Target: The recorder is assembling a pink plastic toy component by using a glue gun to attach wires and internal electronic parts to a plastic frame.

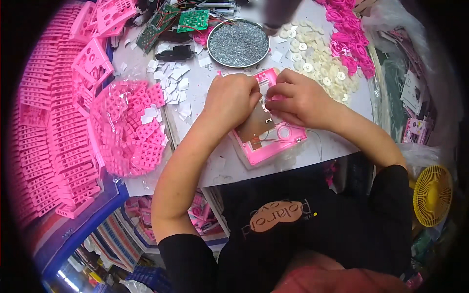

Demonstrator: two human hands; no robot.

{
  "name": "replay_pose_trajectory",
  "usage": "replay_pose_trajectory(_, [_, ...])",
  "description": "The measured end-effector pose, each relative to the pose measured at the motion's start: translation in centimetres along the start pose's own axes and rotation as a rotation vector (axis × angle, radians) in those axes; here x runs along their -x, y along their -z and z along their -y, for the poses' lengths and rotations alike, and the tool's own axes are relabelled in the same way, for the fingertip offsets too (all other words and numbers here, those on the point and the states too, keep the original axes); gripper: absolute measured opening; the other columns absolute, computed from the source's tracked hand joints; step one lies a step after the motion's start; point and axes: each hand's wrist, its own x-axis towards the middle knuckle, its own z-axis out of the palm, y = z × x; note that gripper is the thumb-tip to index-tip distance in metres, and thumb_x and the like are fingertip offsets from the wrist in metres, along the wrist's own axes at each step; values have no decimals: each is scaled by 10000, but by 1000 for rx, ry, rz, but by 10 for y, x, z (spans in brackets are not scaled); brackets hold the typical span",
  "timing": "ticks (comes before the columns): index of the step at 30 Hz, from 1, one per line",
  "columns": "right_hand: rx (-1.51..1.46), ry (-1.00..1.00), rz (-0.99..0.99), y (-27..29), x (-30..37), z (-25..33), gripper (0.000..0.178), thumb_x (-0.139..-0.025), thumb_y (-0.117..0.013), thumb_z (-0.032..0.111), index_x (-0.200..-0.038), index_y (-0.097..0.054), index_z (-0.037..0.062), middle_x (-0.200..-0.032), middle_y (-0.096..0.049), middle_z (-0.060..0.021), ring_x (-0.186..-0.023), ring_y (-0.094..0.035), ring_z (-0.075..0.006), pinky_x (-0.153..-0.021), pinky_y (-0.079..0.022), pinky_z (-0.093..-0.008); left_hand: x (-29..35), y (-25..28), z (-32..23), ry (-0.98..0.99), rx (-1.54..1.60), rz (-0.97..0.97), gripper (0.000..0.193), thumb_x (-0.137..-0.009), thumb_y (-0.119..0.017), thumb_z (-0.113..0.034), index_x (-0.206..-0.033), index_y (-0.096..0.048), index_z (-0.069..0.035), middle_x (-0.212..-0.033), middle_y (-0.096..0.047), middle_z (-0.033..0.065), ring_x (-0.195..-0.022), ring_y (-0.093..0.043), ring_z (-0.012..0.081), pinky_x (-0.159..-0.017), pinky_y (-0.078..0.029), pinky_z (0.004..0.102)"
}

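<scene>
In front of me a pink plastic casing [264, 154] lies on the white table, with a brown circuit board [255, 126] over its left part. My left hand [232, 99] is closed, its thumb and fingers pinched at the board's upper edge. From the other side my right hand [304, 99] reaches over the casing with bent fingers drawn together close to the left fingertips. Whatever its fingertips hold is hidden or too small to make out. Thin wires [312, 136] run from the casing out to the right.
Behind the casing stands a round metal dish [238, 44] of small screws. White buttons [320, 68] and pink parts [348, 31] lie right of it. On the left are white squares [171, 80], a bag of pink keypads [129, 129], stacked pink casings [56, 132] and green circuit boards [193, 20].
</scene>
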Motion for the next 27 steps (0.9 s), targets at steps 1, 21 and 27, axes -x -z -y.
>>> replay_pose_trajectory(1, [19, -18, 1, -1, 0, 2, 136, -766, -772, 148, -887, -736, 97, -988, -666, -16, -948, -605, -263, -774, -554, -376, 0, 0, 0, -13, -7, 1, 153, -834, -713, -195, -866, -716, -45, -833, -691, 176, -798, -669, 385, -725, -524, 471])
replay_pose_trajectory(21, [60, -41, 221, 12, -15, 5, 183, -776, -760, 137, -952, -750, 88, -985, -645, -34, -995, -599, -256, -703, -576, -368, 0, 1, 5, -103, -121, 34, 133, -866, -664, -169, -891, -695, -42, -855, -682, 154, -820, -669, 367, -716, -528, 473])
replay_pose_trajectory(27, [77, 10, 252, 13, -12, 1, 194, -805, -742, 134, -991, -739, 79, -980, -644, -46, -981, -600, -263, -729, -561, -364, -1, -7, 6, -134, -246, 17, 102, -900, -586, -127, -917, -641, -42, -883, -653, 140, -841, -662, 369, -704, -533, 465])
